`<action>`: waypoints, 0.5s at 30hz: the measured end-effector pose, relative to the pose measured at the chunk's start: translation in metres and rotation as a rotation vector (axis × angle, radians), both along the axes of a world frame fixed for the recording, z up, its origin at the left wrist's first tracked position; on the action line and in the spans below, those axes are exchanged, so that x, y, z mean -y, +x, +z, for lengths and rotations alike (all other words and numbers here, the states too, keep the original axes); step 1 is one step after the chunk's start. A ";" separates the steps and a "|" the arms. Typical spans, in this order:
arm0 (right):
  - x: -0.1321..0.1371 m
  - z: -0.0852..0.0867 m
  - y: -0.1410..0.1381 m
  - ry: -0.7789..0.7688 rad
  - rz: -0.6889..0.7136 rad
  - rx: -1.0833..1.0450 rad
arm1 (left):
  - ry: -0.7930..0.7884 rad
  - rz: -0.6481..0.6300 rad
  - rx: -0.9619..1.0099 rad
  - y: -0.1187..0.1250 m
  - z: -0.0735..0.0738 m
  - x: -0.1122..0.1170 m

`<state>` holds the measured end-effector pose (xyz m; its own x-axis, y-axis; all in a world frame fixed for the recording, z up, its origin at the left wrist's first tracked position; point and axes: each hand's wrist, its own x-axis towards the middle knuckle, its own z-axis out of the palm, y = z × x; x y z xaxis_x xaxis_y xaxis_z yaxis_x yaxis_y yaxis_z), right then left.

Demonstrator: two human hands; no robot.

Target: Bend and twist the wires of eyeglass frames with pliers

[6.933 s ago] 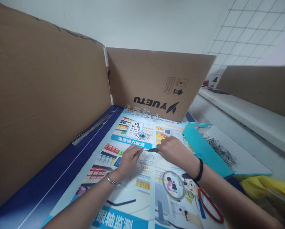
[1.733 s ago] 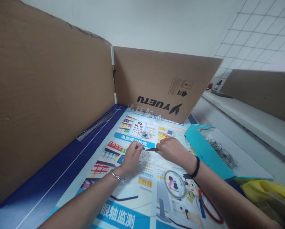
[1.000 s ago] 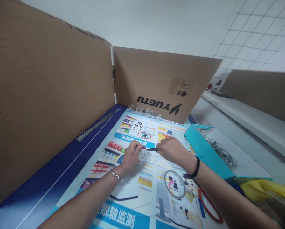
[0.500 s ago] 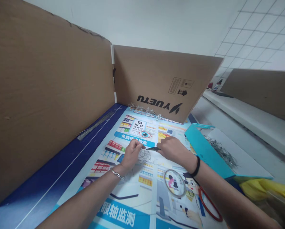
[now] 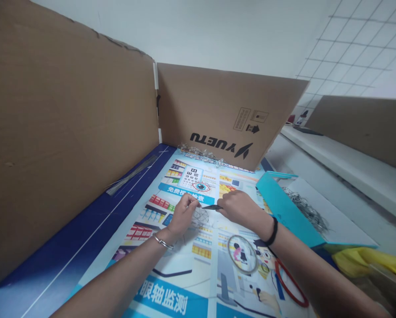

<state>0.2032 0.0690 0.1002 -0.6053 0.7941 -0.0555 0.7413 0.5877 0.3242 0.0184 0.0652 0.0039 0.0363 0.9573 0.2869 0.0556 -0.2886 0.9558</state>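
Observation:
My left hand [image 5: 184,215] pinches a small tangle of thin wire [image 5: 200,216] just above a printed poster [image 5: 184,247] that covers the table. My right hand [image 5: 239,208] is closed on a dark pointed tool [image 5: 211,206] whose tip points left and meets the wire at my left fingertips. A silver bangle circles my left wrist and a black band my right. The two hands sit close together over the middle of the poster.
Cardboard walls [image 5: 68,132] stand to the left and behind. A teal tray [image 5: 280,205] of wire pieces [image 5: 306,210] lies at the right, with yellow plastic [image 5: 367,260] beside it. Straight wires [image 5: 131,174] lie by the left wall, finished wire bits [image 5: 198,153] along the back. A clear ring [image 5: 242,256] and red ring [image 5: 289,285] rest on the poster.
Both hands have stayed in the same spot, with only small finger movements on the wire. The view has shifted slightly.

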 end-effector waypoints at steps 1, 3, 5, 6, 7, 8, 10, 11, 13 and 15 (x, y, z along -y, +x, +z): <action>0.000 0.000 0.000 0.000 -0.003 0.002 | 0.003 0.002 -0.003 0.000 0.001 0.000; 0.001 0.001 -0.001 0.004 -0.001 0.006 | 0.005 0.010 -0.009 0.000 0.002 0.001; 0.001 0.002 -0.001 0.007 0.003 0.008 | -0.001 0.021 -0.012 0.000 0.002 0.002; 0.001 0.002 -0.001 0.010 0.005 0.008 | -0.009 0.026 -0.012 0.001 0.002 0.002; 0.001 0.001 0.000 0.016 0.006 0.008 | -0.018 0.030 -0.010 0.001 0.002 0.002; 0.001 0.000 0.000 0.025 0.006 0.008 | -0.027 0.032 -0.007 0.001 0.002 0.002; 0.001 -0.001 0.002 0.046 0.007 0.004 | -0.042 0.038 0.002 0.001 0.000 0.002; 0.000 -0.002 0.003 0.054 0.007 0.002 | -0.045 0.038 0.008 0.001 0.000 0.002; -0.001 -0.004 0.004 0.060 0.009 -0.004 | -0.042 0.032 0.017 0.002 -0.002 0.001; -0.001 -0.004 0.004 0.056 0.010 -0.006 | -0.036 0.022 0.018 0.002 -0.002 0.001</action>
<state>0.2073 0.0699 0.0963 -0.6134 0.7898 -0.0072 0.7375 0.5761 0.3524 0.0199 0.0644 0.0017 0.0103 0.9674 0.2530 0.0437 -0.2532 0.9664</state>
